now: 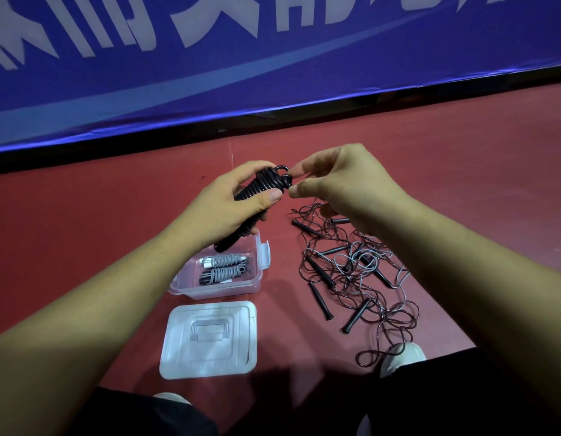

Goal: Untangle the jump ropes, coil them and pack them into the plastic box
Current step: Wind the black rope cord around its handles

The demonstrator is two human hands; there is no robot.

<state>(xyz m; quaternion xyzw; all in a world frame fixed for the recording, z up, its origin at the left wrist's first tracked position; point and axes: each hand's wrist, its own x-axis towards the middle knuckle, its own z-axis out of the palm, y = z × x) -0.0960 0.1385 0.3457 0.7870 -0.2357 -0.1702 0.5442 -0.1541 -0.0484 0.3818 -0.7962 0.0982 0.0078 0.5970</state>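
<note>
My left hand (238, 199) grips a black jump rope (263, 184) wound tightly round its handles, held above the open clear plastic box (257, 278). My right hand (332, 180) pinches the rope's loose end at the top of the coil. Two coiled grey ropes (225, 267) lie inside the box. A tangle of dark and grey ropes with several black handles (351, 272) is spread on the red floor to the right of the box.
The box's clear lid (210, 338) lies flat on the floor just in front of the box. A blue banner (272, 58) runs along the back. My shoes (401, 357) and dark trousers are at the bottom edge, close to the tangle.
</note>
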